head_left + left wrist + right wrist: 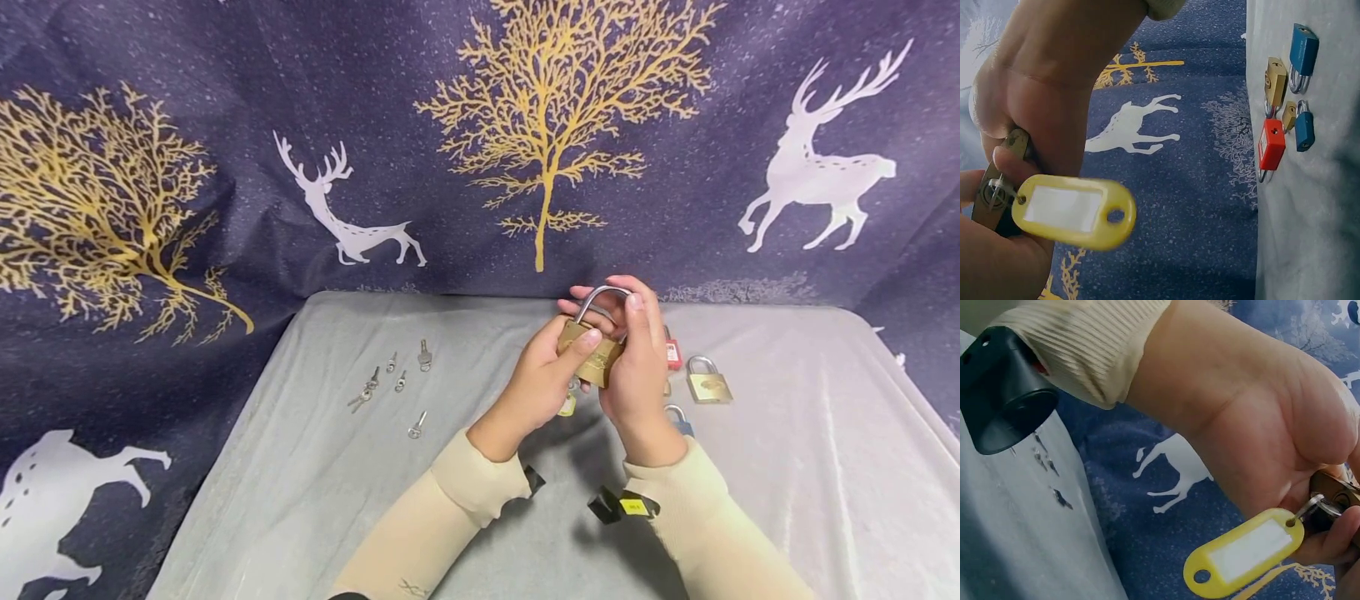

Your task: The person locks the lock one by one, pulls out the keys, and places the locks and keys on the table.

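Observation:
Both hands hold a large brass padlock [597,360] above the table, its steel shackle [600,290] upward. My left hand [534,379] grips the body, thumb across its front face. With thumb and fingers my right hand [637,392] holds the padlock's right side and shackle. Whether the shackle is locked, I cannot tell. From the keyhole side at the bottom hangs a yellow key tag [1072,211] with a white label. In the right wrist view a metal ring [1317,499] joins that tag [1244,553] to the key, which fingers partly hide.
Several loose keys [425,356] lie on the left of the grey-covered table [300,500]. At the right are a red padlock [673,354], a brass padlock [708,387] and blue padlocks [1304,50]. A patterned dark-blue cloth [465,217] hangs behind.

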Action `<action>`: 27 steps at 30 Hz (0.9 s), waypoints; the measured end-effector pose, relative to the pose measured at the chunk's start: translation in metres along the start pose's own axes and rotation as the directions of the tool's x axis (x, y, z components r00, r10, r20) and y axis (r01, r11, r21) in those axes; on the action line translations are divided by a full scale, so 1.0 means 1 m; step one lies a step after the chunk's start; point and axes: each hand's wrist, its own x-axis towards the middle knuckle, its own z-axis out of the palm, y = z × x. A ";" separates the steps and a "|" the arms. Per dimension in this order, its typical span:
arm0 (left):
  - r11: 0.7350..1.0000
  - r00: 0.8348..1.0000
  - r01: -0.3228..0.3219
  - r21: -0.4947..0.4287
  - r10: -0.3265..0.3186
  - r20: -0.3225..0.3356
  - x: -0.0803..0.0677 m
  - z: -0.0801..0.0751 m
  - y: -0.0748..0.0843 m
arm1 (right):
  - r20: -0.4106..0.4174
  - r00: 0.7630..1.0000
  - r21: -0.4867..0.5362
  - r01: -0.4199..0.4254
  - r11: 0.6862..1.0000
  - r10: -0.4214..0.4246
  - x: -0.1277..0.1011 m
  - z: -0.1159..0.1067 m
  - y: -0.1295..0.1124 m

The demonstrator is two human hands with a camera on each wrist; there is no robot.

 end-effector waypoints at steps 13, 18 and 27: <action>0.995 0.999 0.023 0.094 -0.019 -0.038 -0.004 -0.003 0.010 | -0.020 0.998 -0.059 0.065 0.996 -0.066 -0.006 0.004 0.002; 0.985 1.000 0.016 0.174 -0.015 -0.009 -0.007 -0.006 0.014 | -0.016 0.992 -0.086 0.122 0.989 -0.123 -0.010 0.004 0.004; 0.980 0.998 0.060 0.188 -0.057 -0.024 -0.005 -0.007 0.013 | -0.039 0.992 -0.238 0.109 0.965 -0.121 -0.012 0.001 0.013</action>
